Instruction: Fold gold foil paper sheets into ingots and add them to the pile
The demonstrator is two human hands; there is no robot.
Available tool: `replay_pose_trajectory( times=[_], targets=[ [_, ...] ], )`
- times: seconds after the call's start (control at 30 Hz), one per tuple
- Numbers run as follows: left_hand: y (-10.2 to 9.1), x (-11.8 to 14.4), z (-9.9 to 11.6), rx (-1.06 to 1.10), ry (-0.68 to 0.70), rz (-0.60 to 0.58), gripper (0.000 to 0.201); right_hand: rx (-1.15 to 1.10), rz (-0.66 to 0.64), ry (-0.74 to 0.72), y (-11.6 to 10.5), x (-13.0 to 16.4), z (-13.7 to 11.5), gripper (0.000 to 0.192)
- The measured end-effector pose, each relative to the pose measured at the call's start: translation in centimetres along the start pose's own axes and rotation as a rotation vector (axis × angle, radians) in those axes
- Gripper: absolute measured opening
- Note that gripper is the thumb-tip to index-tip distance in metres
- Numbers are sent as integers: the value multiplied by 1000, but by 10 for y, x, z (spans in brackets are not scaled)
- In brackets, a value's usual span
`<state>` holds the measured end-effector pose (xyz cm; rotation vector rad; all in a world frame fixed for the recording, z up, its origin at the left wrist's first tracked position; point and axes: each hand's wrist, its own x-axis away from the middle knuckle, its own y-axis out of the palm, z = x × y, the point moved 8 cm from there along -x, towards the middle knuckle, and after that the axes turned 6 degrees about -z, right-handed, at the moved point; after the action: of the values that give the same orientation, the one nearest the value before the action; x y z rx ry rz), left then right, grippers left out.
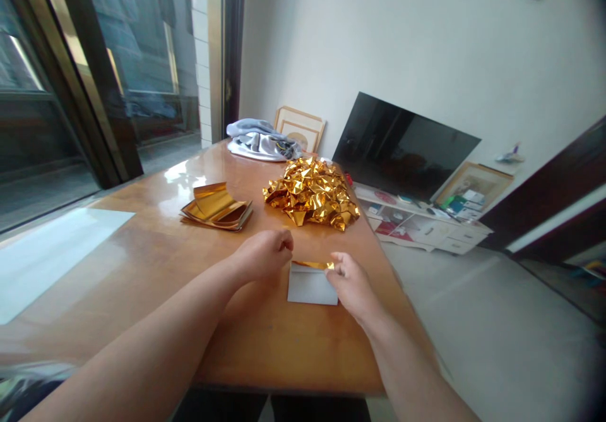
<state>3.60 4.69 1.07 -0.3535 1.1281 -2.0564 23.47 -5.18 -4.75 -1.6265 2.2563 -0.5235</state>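
A small sheet of gold foil paper (312,286) lies on the table with its pale back facing up. Along its far edge a narrow gold strip is folded over. My right hand (349,285) pinches the right end of that strip between thumb and fingers. At the far left corner of the sheet is my left hand (266,253), its fingers curled closed; the fingertips are partly hidden. Just beyond my hands rises a heap of folded gold foil pieces (312,191). To the left of the heap lies a stack of gold foil sheets (218,207), its top sheet curled up.
The brown table (265,346) ends close to my right forearm. A white sheet (61,251) covers its left side, and bunched cloth (260,139) sits at the far end. Beyond stand a television (402,147) and a white cabinet (421,229). Glass doors are at left.
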Motion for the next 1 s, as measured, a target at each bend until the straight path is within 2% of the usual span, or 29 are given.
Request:
replay_pose_trajectory(
  times=[0.07, 0.13, 0.27, 0.37, 0.5, 0.6, 0.67, 0.77, 0.87, 1.0],
  targets=[
    [-3, -3, -6, 121, -33, 41, 15, -94, -31, 3, 2, 2, -3, 39],
    [0, -4, -13, 287, -87, 29, 18, -226, -46, -5, 2, 6, -8, 33],
    [22, 0, -10, 691, -117, -172, 34, -491, -4, -43, -5, 14, -19, 33],
    [30, 2, -3, 870, -61, -233, 39, -530, 28, -98, -9, 17, -25, 32],
    [33, -3, 4, 915, 71, -220, 25, -463, 22, -165, -8, 17, -27, 28],
    [29, -6, 6, 848, 123, -162, 21, -332, 90, -207, -15, 19, -30, 29],
    [26, -5, 9, 795, 150, -136, 18, -185, 173, -287, -23, 24, -41, 30],
    [22, -3, 15, 736, 194, -122, 13, 49, 240, -478, -28, 37, -73, 28],
    [21, -1, 22, 730, 234, -128, 11, 199, 205, -581, -19, 43, -97, 22],
    [22, 2, 29, 742, 265, -141, 9, 279, 133, -583, -6, 37, -102, 19]
  ],
)
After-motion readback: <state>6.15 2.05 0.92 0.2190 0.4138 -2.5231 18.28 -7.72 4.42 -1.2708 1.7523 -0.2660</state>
